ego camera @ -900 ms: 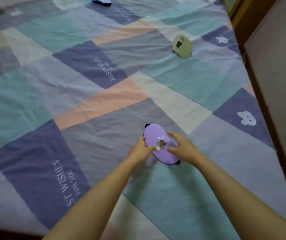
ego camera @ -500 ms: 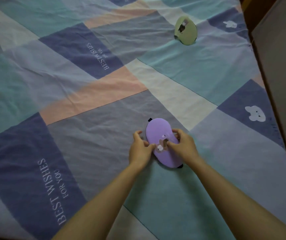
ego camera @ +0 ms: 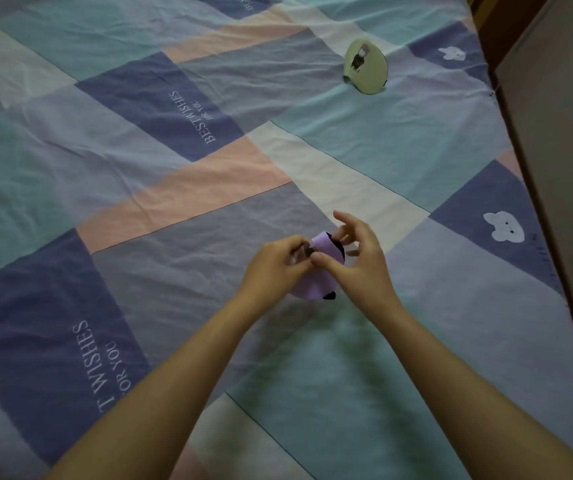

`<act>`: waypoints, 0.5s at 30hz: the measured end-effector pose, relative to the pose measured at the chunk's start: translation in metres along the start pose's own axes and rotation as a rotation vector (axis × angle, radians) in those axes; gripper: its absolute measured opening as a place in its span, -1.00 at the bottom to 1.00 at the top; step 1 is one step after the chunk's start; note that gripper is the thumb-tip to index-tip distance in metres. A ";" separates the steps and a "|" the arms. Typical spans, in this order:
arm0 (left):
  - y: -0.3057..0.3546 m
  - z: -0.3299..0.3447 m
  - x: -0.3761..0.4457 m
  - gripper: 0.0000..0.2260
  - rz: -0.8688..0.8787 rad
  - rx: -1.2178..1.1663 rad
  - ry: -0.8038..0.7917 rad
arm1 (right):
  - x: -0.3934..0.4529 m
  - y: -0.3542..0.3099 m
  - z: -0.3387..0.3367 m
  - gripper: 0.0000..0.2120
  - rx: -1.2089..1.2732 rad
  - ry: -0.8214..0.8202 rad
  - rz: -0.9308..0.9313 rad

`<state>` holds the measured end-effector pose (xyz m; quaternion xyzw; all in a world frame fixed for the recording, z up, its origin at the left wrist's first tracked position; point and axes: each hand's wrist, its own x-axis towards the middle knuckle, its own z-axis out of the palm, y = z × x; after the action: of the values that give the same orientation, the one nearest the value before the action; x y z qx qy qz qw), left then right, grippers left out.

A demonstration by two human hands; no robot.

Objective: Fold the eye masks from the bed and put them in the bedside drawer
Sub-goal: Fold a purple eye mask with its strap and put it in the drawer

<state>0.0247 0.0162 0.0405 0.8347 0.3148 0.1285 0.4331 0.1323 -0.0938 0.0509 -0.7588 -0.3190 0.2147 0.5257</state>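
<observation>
A purple eye mask (ego camera: 326, 247) with black trim is bent over on itself, its far end curled up and back toward me. My left hand (ego camera: 274, 268) pinches the mask's near-left side with curled fingers. My right hand (ego camera: 358, 258) holds the right side, thumb pressed on the fold, index finger raised. Most of the mask is hidden between my hands. A green eye mask (ego camera: 364, 65) with a small dark animal print lies folded in half on the bed at the far right.
The patchwork bedsheet (ego camera: 174, 202) in teal, purple, pink and grey spreads over the whole view. A wooden bed edge and a grey floor or wall panel (ego camera: 555, 133) run down the right side. No drawer is in view.
The purple mask lay flat under both hands; now its far end is lifted and folded toward me. The view has shifted closer and downward.
</observation>
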 end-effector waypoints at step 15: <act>-0.004 0.008 -0.010 -0.75 -0.611 -1.055 0.055 | -0.008 0.009 0.011 -0.69 0.726 0.012 0.555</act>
<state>0.0193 0.0063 0.0328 0.3761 0.4450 0.1585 0.7971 0.1216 -0.0940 0.0381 -0.5835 -0.0047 0.4409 0.6820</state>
